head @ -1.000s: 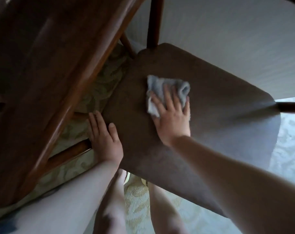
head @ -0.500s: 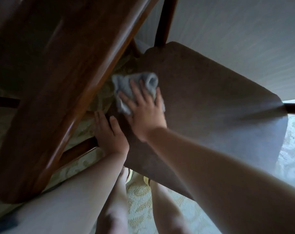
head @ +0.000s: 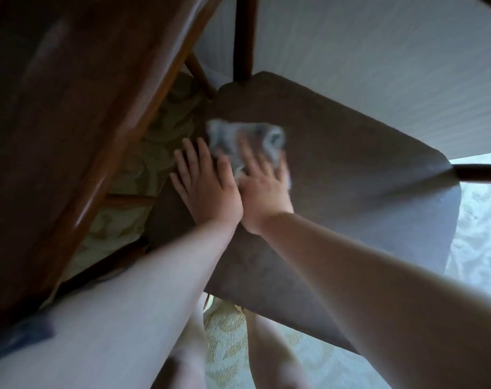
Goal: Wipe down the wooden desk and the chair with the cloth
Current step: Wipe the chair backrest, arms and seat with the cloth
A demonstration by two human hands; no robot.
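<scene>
The wooden worktop (head: 70, 113) fills the left. The left hand (head: 208, 181) lies flat and open on the chair seat (head: 351, 197), steadying it. Just right, the right hand (head: 262, 181), blurred but seemingly flat-fingered, presses the cloth (head: 238, 138) there. Best to wipe in overlapping strokes, out to the edges.

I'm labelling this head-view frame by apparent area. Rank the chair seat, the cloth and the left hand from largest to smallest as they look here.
1. chair seat, by far the largest.
2. and 3. left hand and cloth look alike; the cloth is blurred and partly under the right hand, so no ranking.
</scene>
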